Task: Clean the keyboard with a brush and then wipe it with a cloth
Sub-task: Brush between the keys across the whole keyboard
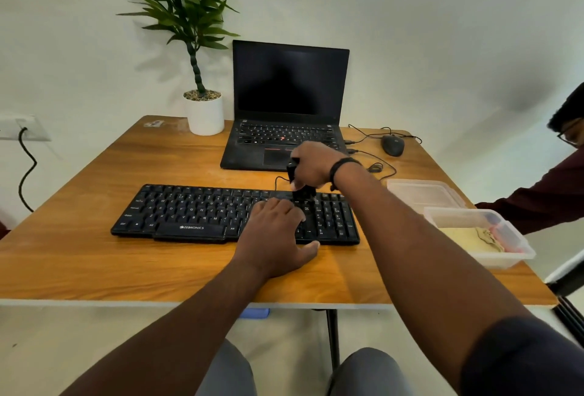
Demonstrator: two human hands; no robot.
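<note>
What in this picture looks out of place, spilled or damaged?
Nothing stands out. The keyboard lies flat on the table, the left hand rests on it, and the right hand holds the brush upright.

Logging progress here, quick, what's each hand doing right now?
Left hand: open, resting flat on the keyboard.
Right hand: gripping the black brush, bristles down on the keys.

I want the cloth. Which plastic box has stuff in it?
The nearer clear box, at the table's right edge, holds yellowish cloth. The flat piece behind it looks empty.
</note>
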